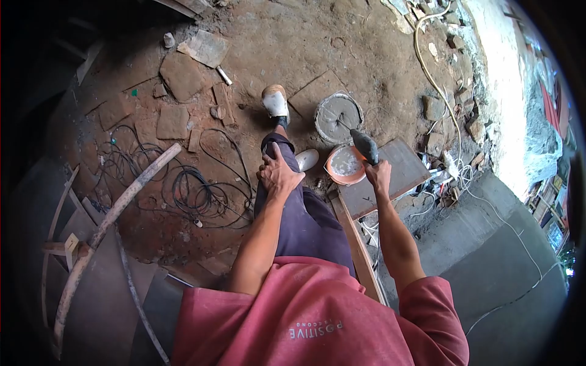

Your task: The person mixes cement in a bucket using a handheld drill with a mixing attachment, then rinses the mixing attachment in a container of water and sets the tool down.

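Observation:
My right hand [379,175] grips a dark power drill [365,146] by its handle end. From the drill, a thin mixing rod [343,124] reaches down into a round bucket [318,125] of wet grey cement [332,113]. Just below the bucket stands an orange bowl [347,179] with whitish water or residue inside. My left hand [281,174] rests on my bent left leg near the knee, its fingers apart and nothing held. The rod's lower end is hidden in the cement.
Coiled black cables [192,189] lie on the dirt floor at left, near a long wooden pole [122,204]. A flat board [390,177] sits beside the orange bowl. Broken tiles [183,76] are scattered ahead; a pale hose [436,85] runs along the right-hand wall.

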`<state>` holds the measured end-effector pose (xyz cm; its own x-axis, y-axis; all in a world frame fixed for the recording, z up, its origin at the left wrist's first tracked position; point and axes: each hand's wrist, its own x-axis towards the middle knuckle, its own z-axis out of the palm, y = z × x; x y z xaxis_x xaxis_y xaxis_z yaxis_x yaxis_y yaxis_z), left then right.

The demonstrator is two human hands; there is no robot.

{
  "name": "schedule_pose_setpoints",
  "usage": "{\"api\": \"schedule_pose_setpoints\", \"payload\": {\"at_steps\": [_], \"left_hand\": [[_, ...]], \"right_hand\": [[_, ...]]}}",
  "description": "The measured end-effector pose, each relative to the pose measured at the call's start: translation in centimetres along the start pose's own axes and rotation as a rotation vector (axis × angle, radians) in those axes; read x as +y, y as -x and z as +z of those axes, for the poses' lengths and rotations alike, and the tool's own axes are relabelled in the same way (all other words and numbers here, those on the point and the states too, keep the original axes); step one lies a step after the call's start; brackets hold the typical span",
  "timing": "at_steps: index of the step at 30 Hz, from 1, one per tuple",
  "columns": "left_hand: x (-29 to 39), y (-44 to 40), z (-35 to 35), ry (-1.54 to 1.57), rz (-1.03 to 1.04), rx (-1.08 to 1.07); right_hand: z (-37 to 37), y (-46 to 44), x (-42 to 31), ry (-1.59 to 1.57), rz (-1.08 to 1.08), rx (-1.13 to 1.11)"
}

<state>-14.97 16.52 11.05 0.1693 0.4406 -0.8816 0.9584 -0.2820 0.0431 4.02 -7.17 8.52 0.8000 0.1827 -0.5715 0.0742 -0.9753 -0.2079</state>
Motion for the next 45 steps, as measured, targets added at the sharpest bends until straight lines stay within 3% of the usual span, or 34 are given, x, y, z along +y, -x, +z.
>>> {"api": "schedule_pose_setpoints", "payload": {"at_steps": [9, 16, 19, 21, 31, 34, 36, 37, 39, 40, 41, 42, 44, 45], "left_hand": [[-0.1, -0.3, 1.0, -0.029, -0.008, 0.032], [0.0, -0.2, 1.5, -0.039, 0.016, 0.089], [-0.3, 0.2, 1.7, -0.02, 0.001, 0.018], [-0.4, -0.3, 2.4, -0.089, 0.021, 0.112], [-0.4, -0.1, 2.5, -0.038, -0.001, 0.065], [0.1, -0.2, 3.5, -0.139, 0.113, 0.205], [0.2, -2.0, 6.5, -0.147, 0.567, 0.5], [1.6, -2.2, 7.6, 0.006, 0.632, 0.522], [4.9, -3.3, 10.1, 0.519, 0.567, 0.09], [5.7, -4.1, 12.8, 0.687, 0.644, -0.09], [8.1, -4.4, 10.9, 0.816, 0.263, -0.573], [10.4, -5.4, 17.4, 1.24, 0.055, -0.402], [12.7, -1.6, 12.2, 1.484, -0.222, -0.737], [13.7, -3.6, 14.9, 1.551, -0.26, -0.905]], "right_hand": [[1.3, 0.2, 0.5, 0.148, -0.058, 0.123], [0.5, 0.5, 0.2, 0.087, -0.011, 0.091], [0.7, 1.0, 0.6, 0.155, -0.055, 0.107], [0.7, 0.6, 0.5, 0.181, -0.056, 0.077], [0.7, 0.6, 0.8, 0.107, -0.134, 0.071], [0.6, 0.5, 0.6, 0.106, -0.133, 0.08], [0.3, 0.8, 0.0, 0.098, -0.135, 0.078], [0.5, 0.7, 0.2, 0.099, -0.136, 0.082], [0.9, 0.6, 0.9, 0.094, -0.137, 0.076], [0.9, 0.8, 1.1, 0.103, -0.138, 0.073], [0.9, 0.8, 1.1, 0.103, -0.151, 0.081], [0.9, 0.8, 1.0, 0.102, -0.167, 0.09], [1.1, 0.8, 0.6, 0.057, -0.172, 0.099], [1.0, 0.8, 0.4, 0.012, -0.166, 0.112]]}}
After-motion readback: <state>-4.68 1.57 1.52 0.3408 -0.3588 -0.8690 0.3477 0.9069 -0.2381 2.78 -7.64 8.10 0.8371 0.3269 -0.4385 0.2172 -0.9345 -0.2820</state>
